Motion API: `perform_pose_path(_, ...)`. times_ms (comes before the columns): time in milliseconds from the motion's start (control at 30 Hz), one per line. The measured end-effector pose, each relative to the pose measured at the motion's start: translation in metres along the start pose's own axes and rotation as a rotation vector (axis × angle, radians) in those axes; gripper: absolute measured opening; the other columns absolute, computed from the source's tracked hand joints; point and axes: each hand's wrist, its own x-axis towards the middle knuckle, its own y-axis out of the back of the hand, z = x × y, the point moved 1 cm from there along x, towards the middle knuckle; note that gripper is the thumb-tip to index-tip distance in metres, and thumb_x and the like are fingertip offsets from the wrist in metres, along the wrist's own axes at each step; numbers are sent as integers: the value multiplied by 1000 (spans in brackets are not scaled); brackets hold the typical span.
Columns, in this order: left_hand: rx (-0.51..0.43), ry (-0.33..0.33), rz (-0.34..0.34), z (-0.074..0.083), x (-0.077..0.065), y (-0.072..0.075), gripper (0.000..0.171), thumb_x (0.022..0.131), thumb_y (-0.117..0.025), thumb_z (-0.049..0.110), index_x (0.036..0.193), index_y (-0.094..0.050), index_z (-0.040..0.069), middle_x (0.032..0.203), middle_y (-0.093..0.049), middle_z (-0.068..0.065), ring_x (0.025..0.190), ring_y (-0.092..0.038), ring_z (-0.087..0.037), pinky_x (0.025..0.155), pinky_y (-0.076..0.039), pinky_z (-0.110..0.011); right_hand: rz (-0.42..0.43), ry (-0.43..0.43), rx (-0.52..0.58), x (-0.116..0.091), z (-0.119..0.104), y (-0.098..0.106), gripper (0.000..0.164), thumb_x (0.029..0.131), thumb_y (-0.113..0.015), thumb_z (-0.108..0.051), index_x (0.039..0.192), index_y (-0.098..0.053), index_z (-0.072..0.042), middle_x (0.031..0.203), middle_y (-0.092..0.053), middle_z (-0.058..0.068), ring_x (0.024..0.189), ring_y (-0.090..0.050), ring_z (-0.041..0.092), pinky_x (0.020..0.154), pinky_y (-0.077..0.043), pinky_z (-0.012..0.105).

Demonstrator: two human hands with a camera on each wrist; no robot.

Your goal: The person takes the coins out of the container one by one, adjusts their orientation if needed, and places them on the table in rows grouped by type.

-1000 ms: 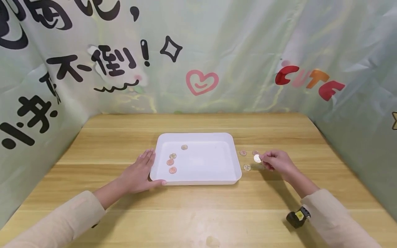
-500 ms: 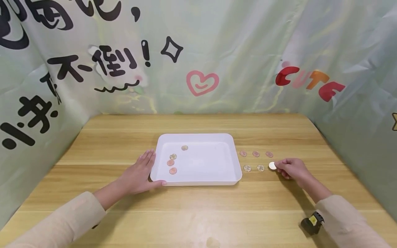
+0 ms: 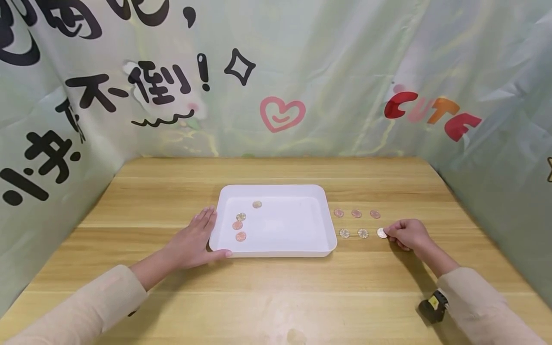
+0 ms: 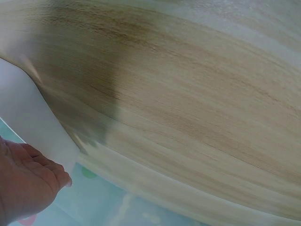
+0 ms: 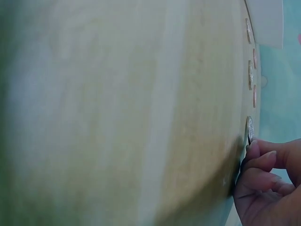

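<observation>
Right grip pinching silver coin | round face upward | left grip apart, touching white tray

The tray gleams white, coins glint copper and silver, sleeves show beige, tan grain streaks the table!

Right hand shifted right, farther from tray than 1.0 s ago; pinched silver coin now at right end of near row, slight nudge since 0.5 s ago; rightmost back-row coin uncovered
</observation>
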Motion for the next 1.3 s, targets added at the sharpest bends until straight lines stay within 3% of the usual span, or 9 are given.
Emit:
perform_pose_path(733,3,12,-10,1,0,0,104,79,-57,62,139,-25,-16,148,-22,-31,139,-20,-42,113,-24,-51,63,-19,-99,-2,-6,-3,18,90,-54,-9,78,-57,4,60,-52,-2,48,-41,8,45,-39,23)
perform_pose_path(1033,7,5,-1,2,-1,3,103,79,-56,63,139,-25,-16,147,-23,-32,138,-21,-43,113,-24,-51,199,164,-132,-7,-23,-5,25,92,-55,-16,89,-58,9,68,-58,3,57,-45,9,48,-40,23)
perform_pose_path(1300,18,-9,7,2,-1,4,102,80,-57,62,137,-27,-17,146,-25,-32,137,-23,-43,112,-25,-51,167,255,33,-13,-56,-19,23,94,-54,-16,93,-55,7,65,-54,-4,52,-44,2,43,-39,20)
